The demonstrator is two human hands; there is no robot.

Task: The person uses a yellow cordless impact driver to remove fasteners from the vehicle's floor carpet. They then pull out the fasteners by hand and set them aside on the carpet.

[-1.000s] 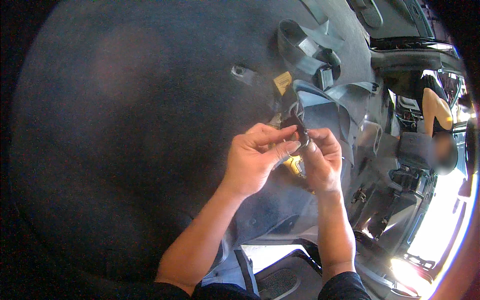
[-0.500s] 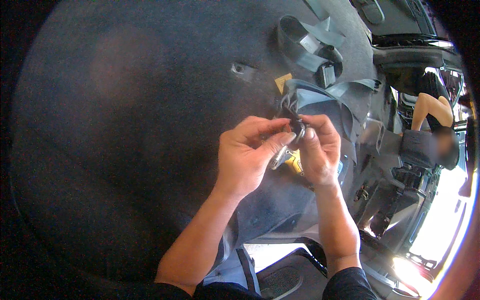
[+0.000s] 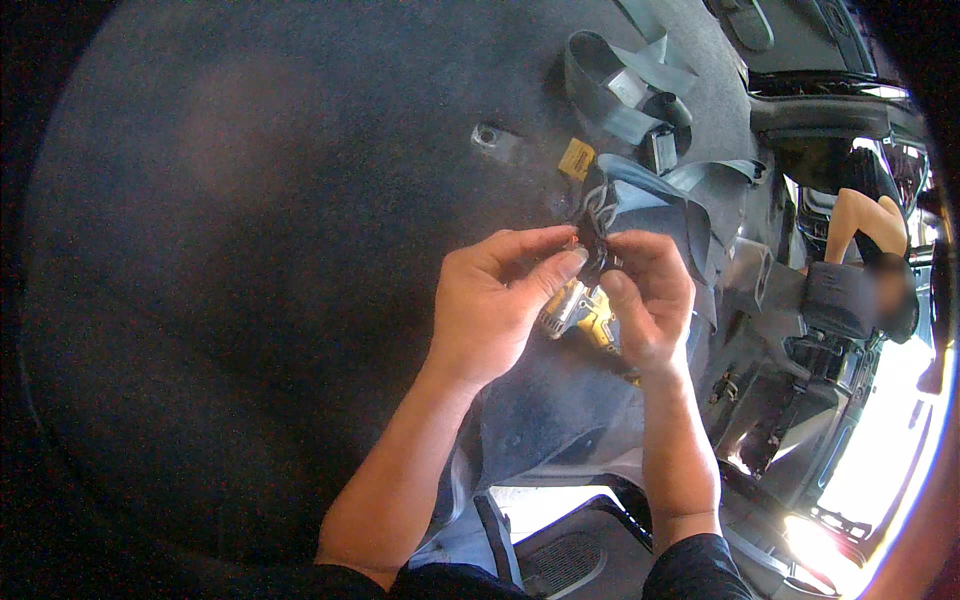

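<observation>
We see dark carpet [image 3: 300, 250] behind our left hand [image 3: 490, 305] and right hand [image 3: 657, 300], fingers nearly closed, a yellow tool [image 3: 598, 326] partly hidden behind them, and, pinched between our 2 sets of fingertips, a small dark piece [image 3: 594, 242].

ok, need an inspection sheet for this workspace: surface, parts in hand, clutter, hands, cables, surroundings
Surface: dark, carpet-like covering, unevenly lit.
Parts in hand: small dark part with an orange bit at its left; exact type too small to tell.
Clutter: yellow tool, partly hidden behind the hands; gray strap, loosely looped; yellow tag; metal plate.
Hands: left hand and right hand both pinch the dark part, thumbs against fingers.
Cables: looped wires just beyond the dark part; whether they join it is unclear.
Surroundings: vehicle interior; another person's arm at far right; panel with a grille at the lower edge.
</observation>
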